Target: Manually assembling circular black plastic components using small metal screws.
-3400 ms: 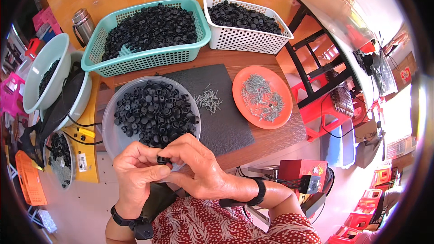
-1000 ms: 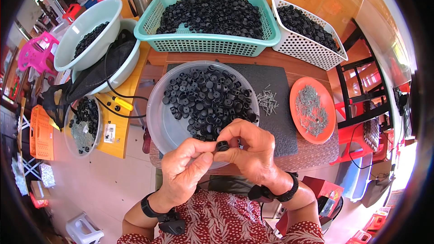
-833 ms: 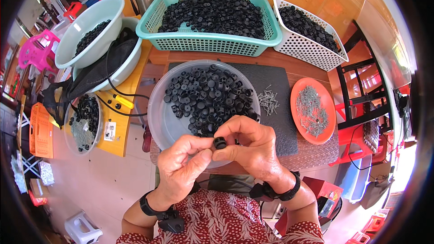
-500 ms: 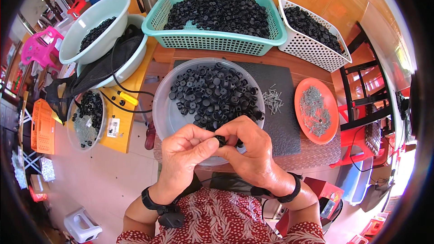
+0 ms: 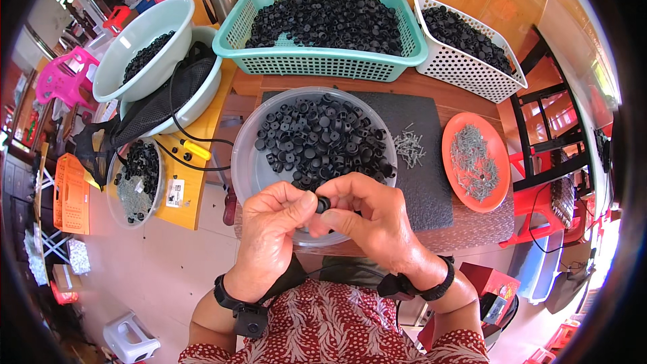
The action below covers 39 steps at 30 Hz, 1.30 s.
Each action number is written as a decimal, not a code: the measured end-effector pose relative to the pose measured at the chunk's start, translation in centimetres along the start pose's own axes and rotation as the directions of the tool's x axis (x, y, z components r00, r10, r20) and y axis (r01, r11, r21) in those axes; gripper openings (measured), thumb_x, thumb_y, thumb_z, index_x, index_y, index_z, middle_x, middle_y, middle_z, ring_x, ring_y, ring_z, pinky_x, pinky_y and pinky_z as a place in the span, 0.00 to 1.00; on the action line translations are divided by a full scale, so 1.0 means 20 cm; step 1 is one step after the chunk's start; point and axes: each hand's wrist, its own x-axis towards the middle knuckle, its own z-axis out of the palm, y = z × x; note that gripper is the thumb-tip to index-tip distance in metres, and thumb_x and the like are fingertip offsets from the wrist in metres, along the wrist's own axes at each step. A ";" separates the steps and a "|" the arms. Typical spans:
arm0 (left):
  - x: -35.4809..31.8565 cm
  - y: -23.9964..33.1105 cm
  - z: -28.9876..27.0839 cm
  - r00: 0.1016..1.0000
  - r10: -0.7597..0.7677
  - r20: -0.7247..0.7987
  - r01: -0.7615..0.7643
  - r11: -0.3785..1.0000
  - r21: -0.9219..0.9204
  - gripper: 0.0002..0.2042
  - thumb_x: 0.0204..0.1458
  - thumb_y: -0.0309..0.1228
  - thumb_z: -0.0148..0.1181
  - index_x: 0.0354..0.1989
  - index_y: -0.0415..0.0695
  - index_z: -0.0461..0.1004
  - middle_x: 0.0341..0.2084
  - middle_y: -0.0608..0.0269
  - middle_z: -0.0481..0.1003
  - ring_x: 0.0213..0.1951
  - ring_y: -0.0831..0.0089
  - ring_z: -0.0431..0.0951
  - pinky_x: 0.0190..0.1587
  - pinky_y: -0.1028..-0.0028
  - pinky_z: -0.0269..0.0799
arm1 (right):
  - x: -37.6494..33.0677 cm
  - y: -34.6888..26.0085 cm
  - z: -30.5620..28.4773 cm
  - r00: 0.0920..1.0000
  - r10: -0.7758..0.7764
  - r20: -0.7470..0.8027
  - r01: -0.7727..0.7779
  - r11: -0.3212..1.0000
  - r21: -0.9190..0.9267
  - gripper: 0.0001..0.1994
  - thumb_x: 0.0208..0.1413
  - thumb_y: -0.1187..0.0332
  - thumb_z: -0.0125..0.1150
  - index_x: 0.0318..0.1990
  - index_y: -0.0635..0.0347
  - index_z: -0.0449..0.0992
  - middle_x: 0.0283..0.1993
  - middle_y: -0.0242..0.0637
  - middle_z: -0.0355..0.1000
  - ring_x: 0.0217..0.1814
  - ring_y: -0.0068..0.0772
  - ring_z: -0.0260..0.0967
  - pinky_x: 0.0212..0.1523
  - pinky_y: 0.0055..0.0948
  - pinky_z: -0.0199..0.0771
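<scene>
Between my two hands, just above the near edge of a clear plastic bowl (image 5: 246,155), is a small round black plastic cap (image 5: 323,204). The thumb and fingertips of my left hand (image 5: 271,232) pinch it from the left. My right hand (image 5: 377,226) grips it from the other side, thumb below and forefinger curled over. Some of the right fingers are hidden behind the thumb. Many similar black caps (image 5: 323,131) are piled in the bowl under the hands. Right of the bowl, a small heap of thin metal screws or pins (image 5: 408,147) lies on a dark mat (image 5: 428,195).
An orange plate (image 5: 499,189) carries more metal pieces at the right. Behind stand a green basket (image 5: 323,67) and a white basket (image 5: 472,74), both filled with black parts. Pale basins (image 5: 111,67), a yellow-handled tool (image 5: 195,149) and a clear tub (image 5: 156,205) are at the left.
My fingers have shifted around the black cap, and its round face shows more now. The hands remain over the bowl's near edge. The whole view has shifted slightly.
</scene>
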 end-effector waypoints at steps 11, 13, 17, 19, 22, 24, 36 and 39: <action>0.00 -0.01 0.06 0.985 0.164 -0.060 -0.129 0.915 0.382 0.10 0.52 0.33 0.56 0.29 0.36 0.70 0.19 0.57 0.74 0.21 0.74 0.72 0.28 0.77 0.67 | 0.01 0.00 -0.12 0.999 0.043 -0.033 -0.034 0.974 0.224 0.09 0.48 0.75 0.59 0.38 0.69 0.71 0.29 0.37 0.73 0.30 0.22 0.71 0.32 0.20 0.69; -0.01 0.01 0.03 0.958 0.278 -0.070 -0.210 0.845 0.491 0.11 0.51 0.33 0.57 0.33 0.36 0.70 0.20 0.57 0.74 0.22 0.75 0.73 0.29 0.78 0.67 | 0.05 -0.01 -0.24 0.982 -0.001 -0.191 -0.018 0.995 -0.094 0.10 0.48 0.73 0.60 0.38 0.68 0.72 0.30 0.35 0.72 0.29 0.21 0.69 0.30 0.21 0.69; -0.02 0.03 -0.09 0.910 0.408 -0.067 -0.292 0.749 0.595 0.10 0.51 0.31 0.57 0.33 0.36 0.70 0.23 0.59 0.75 0.26 0.77 0.73 0.33 0.79 0.67 | 0.21 -0.09 -0.66 0.901 -0.220 -0.373 0.133 0.960 -0.246 0.11 0.45 0.67 0.60 0.33 0.65 0.74 0.28 0.32 0.71 0.25 0.21 0.67 0.26 0.20 0.66; -0.06 0.06 -0.12 0.911 0.398 -0.105 -0.244 0.727 0.642 0.08 0.51 0.28 0.56 0.34 0.36 0.70 0.25 0.60 0.75 0.28 0.77 0.74 0.35 0.80 0.67 | 0.29 -0.21 -0.86 0.846 -0.167 -0.506 0.061 0.974 -0.220 0.09 0.45 0.67 0.59 0.32 0.62 0.74 0.27 0.31 0.70 0.24 0.21 0.64 0.26 0.21 0.63; -0.03 0.04 -0.15 0.928 0.374 -0.005 -0.273 0.686 0.675 0.06 0.51 0.22 0.55 0.36 0.36 0.71 0.28 0.61 0.75 0.32 0.77 0.75 0.39 0.79 0.68 | 0.41 -0.29 -1.33 0.683 -0.292 -0.669 -0.069 0.887 -0.457 0.13 0.43 0.67 0.61 0.36 0.63 0.76 0.31 0.31 0.72 0.29 0.20 0.65 0.29 0.20 0.64; -0.02 0.03 -0.20 0.933 0.358 0.043 -0.260 0.586 0.768 0.06 0.49 0.21 0.57 0.36 0.36 0.72 0.29 0.61 0.75 0.33 0.77 0.74 0.39 0.80 0.69 | 0.46 -0.31 -1.41 0.607 -0.412 -0.680 -0.119 0.798 -0.590 0.19 0.42 0.67 0.62 0.43 0.69 0.73 0.36 0.37 0.73 0.33 0.24 0.69 0.30 0.21 0.68; 0.07 0.07 -0.16 0.800 0.312 0.513 -0.548 0.031 0.836 0.11 0.34 0.16 0.61 0.30 0.39 0.74 0.24 0.60 0.72 0.25 0.63 0.71 0.29 0.70 0.67 | 0.25 -0.07 -0.84 0.751 -0.497 -0.436 0.065 0.712 -0.699 0.08 0.49 0.76 0.56 0.37 0.67 0.73 0.33 0.31 0.72 0.33 0.20 0.65 0.36 0.20 0.66; 0.07 0.08 -0.14 0.803 0.297 0.517 -0.531 -0.040 0.846 0.12 0.34 0.16 0.60 0.31 0.40 0.74 0.22 0.60 0.71 0.26 0.62 0.71 0.29 0.69 0.67 | 0.17 -0.06 -0.69 0.793 -0.430 -0.431 0.050 0.751 -0.658 0.06 0.49 0.77 0.55 0.36 0.67 0.73 0.32 0.30 0.71 0.33 0.19 0.64 0.36 0.19 0.65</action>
